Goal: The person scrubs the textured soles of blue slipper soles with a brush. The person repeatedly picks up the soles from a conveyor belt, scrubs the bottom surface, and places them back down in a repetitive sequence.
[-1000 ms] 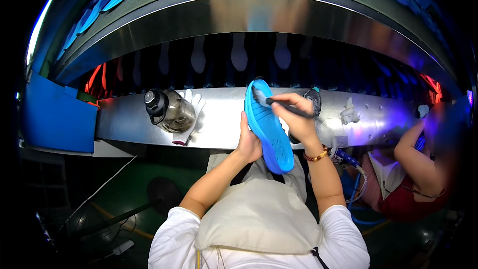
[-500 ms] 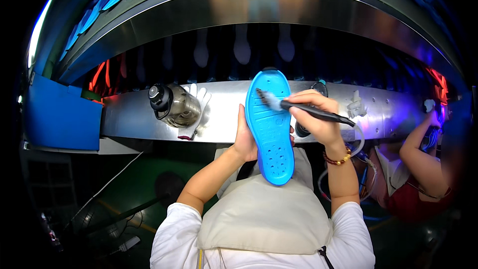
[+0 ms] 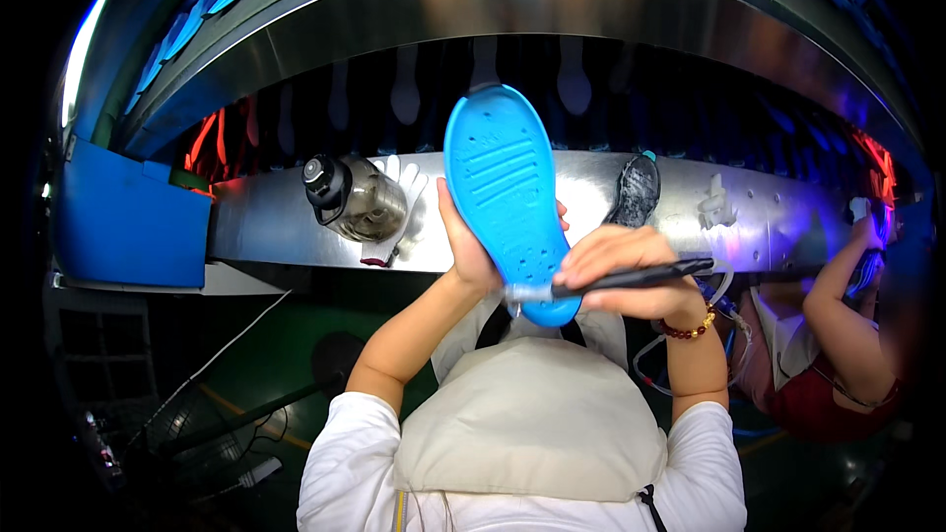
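Brush (image 3: 642, 277), one, gripped by right hand (image 3: 631, 250); one blue sole (image 3: 505, 177) gripped by left hand (image 3: 471, 254)

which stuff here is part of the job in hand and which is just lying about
In use:
blue sole, in the left hand
black-handled brush, in the right hand

Apparently lying about on the metal bench:
black-lidded bottle
white glove
small white object
dark shoe-shaped piece (not held; may belong)

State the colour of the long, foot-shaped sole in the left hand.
Bright blue: the long, foot-shaped sole in the left hand shows best in the head view.
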Available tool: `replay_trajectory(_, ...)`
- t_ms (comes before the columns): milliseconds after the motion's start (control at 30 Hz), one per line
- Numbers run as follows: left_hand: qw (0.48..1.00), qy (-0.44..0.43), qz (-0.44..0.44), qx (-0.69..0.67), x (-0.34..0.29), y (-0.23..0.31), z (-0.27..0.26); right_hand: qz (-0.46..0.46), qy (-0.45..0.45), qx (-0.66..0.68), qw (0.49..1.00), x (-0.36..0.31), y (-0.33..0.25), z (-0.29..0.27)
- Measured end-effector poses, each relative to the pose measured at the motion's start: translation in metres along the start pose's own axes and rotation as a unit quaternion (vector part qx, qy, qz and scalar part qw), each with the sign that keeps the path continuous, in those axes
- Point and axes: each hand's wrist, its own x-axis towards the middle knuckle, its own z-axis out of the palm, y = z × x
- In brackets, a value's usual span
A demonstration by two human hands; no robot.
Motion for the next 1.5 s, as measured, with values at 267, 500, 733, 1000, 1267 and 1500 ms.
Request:
replay_trajectory(267, 0.996, 0.032, 0.084, 0.0, 0.005, 0.023, 0.004, -0.005, -0.011, 0.011, 1.0, -0.018, 0.004, 0.006)
replay_trajectory(500, 0.996, 0.028, 0.089, -0.013, 0.009, 0.032, 0.007, 0.005, 0.016, -0.027, 0.999, -0.022, 0.011, 0.011)
replay_trajectory(733, 0.992, 0.052, 0.037, -0.113, 0.009, 0.034, 0.016, 0.083, 0.178, 0.248, 0.949, -0.03, 0.031, 0.018)
replay_trajectory(1000, 0.997, -0.041, -0.044, 0.049, -0.013, 0.018, -0.009, 0.128, 0.055, 0.086, 0.987, -0.018, -0.009, 0.026)
replay_trajectory(1267, 0.963, -0.119, -0.218, 0.106, -0.007, 0.037, 0.001, 0.048, -0.064, -0.024, 0.996, -0.01, -0.004, 0.014)
replay_trajectory(1500, 0.917, -0.071, -0.374, 0.118, -0.011, 0.047, -0.005, 0.033, -0.071, -0.043, 0.996, -0.003, -0.018, -0.007)
